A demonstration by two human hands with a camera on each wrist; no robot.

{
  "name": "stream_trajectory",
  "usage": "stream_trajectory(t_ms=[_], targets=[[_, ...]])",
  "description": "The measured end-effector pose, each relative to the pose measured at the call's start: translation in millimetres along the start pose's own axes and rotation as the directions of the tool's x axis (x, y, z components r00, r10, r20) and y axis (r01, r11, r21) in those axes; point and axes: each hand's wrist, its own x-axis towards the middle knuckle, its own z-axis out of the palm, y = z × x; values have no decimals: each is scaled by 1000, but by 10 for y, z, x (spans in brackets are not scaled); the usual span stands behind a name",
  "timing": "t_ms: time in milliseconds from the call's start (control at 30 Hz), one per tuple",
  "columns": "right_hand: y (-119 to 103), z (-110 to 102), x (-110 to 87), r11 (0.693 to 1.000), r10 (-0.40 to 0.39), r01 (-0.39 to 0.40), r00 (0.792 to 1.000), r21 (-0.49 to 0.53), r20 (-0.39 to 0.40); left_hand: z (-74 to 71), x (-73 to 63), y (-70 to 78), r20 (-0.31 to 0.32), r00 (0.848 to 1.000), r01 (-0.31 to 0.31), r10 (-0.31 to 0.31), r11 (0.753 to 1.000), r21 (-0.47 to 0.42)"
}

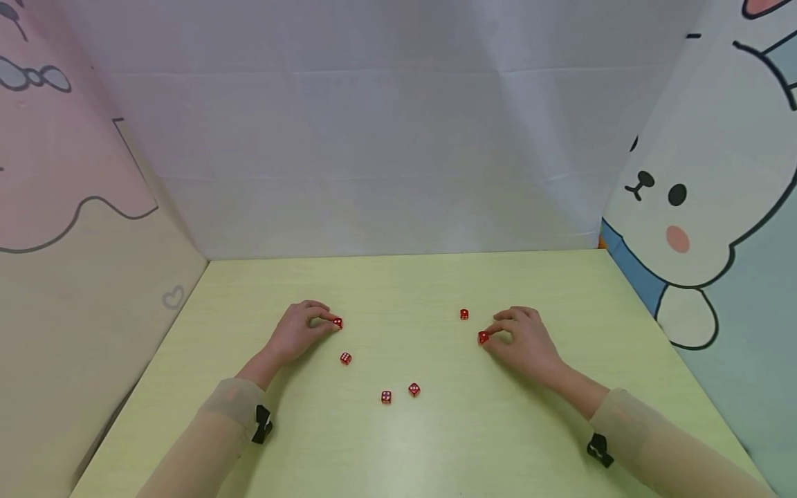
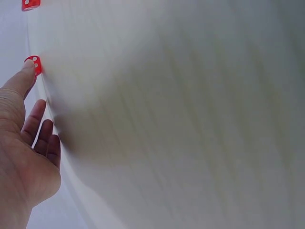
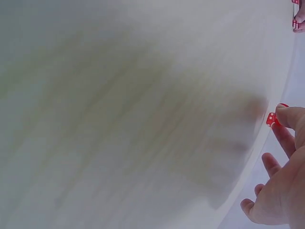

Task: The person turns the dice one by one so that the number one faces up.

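white pips (image 2: 35, 65) mark the red dice (image 1: 345, 358), and a grey heart outline (image 1: 173, 297) the left wall (image 1: 93, 332).

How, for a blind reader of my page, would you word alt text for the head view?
A person's left hand pinches one red die and their right hand pinches a second red die, at a pale yellow table. Four more red dice lie on it: three nearer the viewer, one just beyond the right hand's die.

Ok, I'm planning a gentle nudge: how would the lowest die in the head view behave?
The red die would probably slide or tip rather than roll smoothly, being cube-shaped on a flat-looking table. It is likely light, being far smaller than the left hand. Its even square outline suggests stiffness.
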Motion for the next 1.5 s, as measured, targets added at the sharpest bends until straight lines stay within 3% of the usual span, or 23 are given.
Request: stream_trajectory(t_ms=[500, 1500], targets=[[57, -28, 240, 998, 64, -64, 998, 15, 3, -4, 6, 6, -5, 1000, -2, 2, 1000, 10], [85, 30, 432, 999, 39, -39, 999, -22, -7, -2, -7, 6, 2, 1000, 2, -2, 1000, 1]])
